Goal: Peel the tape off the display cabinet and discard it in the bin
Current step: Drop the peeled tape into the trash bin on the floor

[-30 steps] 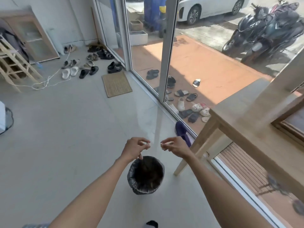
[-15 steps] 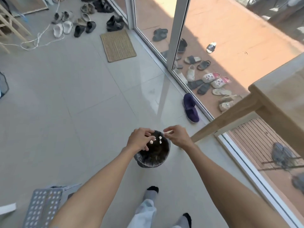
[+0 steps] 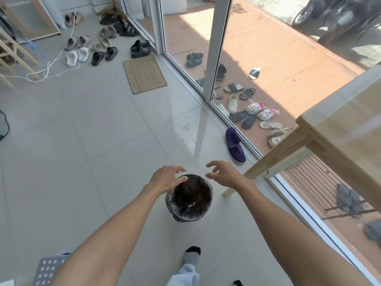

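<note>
With both arms stretched over the floor, the left hand (image 3: 166, 179) hangs above the bin's (image 3: 188, 215) left rim, fingers spread, holding nothing. Small pale bits (probably tape (image 3: 190, 204)) lie inside the bin on dark debris. Right hand (image 3: 223, 174) hovers just past the bin, open, empty. Cabinet (image 3: 338, 129) stands far right.
</note>
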Tool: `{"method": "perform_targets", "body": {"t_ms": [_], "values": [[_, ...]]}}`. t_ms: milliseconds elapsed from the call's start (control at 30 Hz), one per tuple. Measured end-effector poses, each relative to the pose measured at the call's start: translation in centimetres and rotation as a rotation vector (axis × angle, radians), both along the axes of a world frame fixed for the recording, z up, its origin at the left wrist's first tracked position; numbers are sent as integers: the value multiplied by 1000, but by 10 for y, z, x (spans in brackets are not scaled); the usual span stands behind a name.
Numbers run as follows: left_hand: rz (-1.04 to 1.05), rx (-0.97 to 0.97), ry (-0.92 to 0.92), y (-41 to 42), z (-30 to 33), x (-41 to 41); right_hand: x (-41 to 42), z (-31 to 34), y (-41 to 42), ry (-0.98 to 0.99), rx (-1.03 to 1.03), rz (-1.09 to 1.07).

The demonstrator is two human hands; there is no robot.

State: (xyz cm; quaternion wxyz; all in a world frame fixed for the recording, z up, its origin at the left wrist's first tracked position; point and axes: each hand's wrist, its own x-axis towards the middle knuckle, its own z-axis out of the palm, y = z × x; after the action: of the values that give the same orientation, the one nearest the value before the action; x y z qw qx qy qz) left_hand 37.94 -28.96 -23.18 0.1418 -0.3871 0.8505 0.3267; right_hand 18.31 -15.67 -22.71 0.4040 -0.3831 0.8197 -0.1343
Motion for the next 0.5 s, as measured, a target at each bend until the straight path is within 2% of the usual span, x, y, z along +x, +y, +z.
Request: {"method": "perform_targets", "body": {"t_ms": [200,500], "values": [[-166,-86,73,-7,87,-45,-19,82,13,63,-99,-38],[-377,-163,324,10,241,-144,-75,232,67,171,-259,-208]]}}
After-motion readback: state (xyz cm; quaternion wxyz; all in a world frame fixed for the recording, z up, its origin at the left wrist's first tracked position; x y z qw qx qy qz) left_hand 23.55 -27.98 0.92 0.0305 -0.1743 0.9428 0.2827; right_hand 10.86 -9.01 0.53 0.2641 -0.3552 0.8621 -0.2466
